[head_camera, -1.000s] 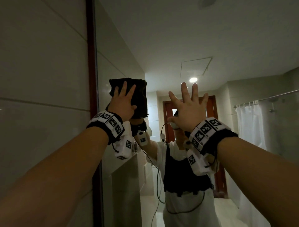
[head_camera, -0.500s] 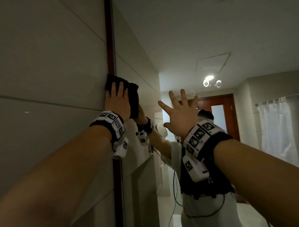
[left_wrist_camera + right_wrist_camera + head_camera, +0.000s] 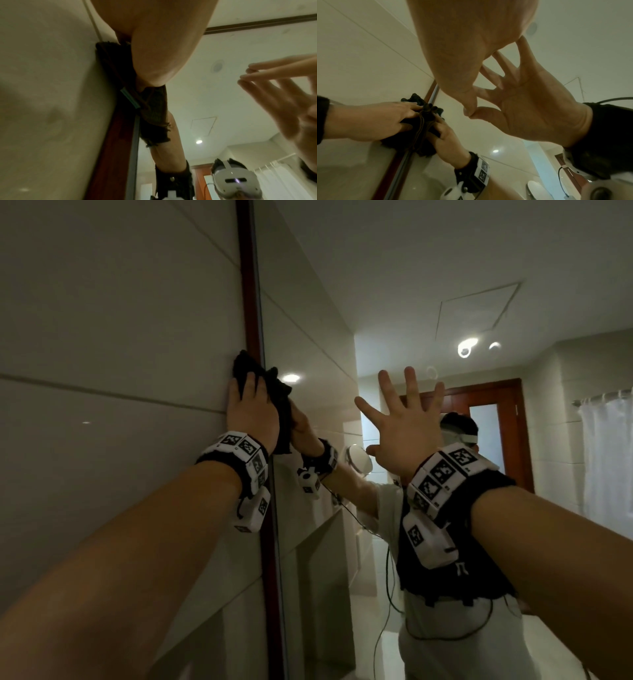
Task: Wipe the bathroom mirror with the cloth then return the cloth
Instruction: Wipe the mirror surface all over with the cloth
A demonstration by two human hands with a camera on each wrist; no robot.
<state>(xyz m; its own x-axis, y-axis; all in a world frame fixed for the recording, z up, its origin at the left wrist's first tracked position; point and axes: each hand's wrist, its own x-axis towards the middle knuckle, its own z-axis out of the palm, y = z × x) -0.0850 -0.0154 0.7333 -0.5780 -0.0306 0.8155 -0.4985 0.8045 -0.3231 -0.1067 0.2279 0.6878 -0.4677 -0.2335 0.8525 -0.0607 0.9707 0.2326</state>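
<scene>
The person stands close to the mirror [image 3: 445,285], both arms raised. The left hand [image 3: 251,414] lies flat with straight fingers on the dark cloth [image 3: 270,392], pressing it against the glass right at the mirror's left edge, where the reddish-brown frame [image 3: 248,285] meets the tiled wall [image 3: 102,320]. Part of the cloth has bunched up and spills over the frame onto the tile; the right wrist view shows it crumpled into folds under the fingers. The right hand [image 3: 407,422] is spread wide, fingers straight, holding nothing; its fingertips meet their own reflection, so it seems to brace against the glass.

The wiping looks to be under way, with the stroke at its leftmost limit. To do this step well, I'd say the cloth wants flattening out first, since a wadded lump touches less glass and can leave streaks. From the edge, the hand should sweep back across in overlapping passes with even pressure, keeping the cloth on the glass, not riding over the frame. The bracing hand is likely to leave fingerprints, so that patch needs a pass too, once the hand lifts away.
</scene>
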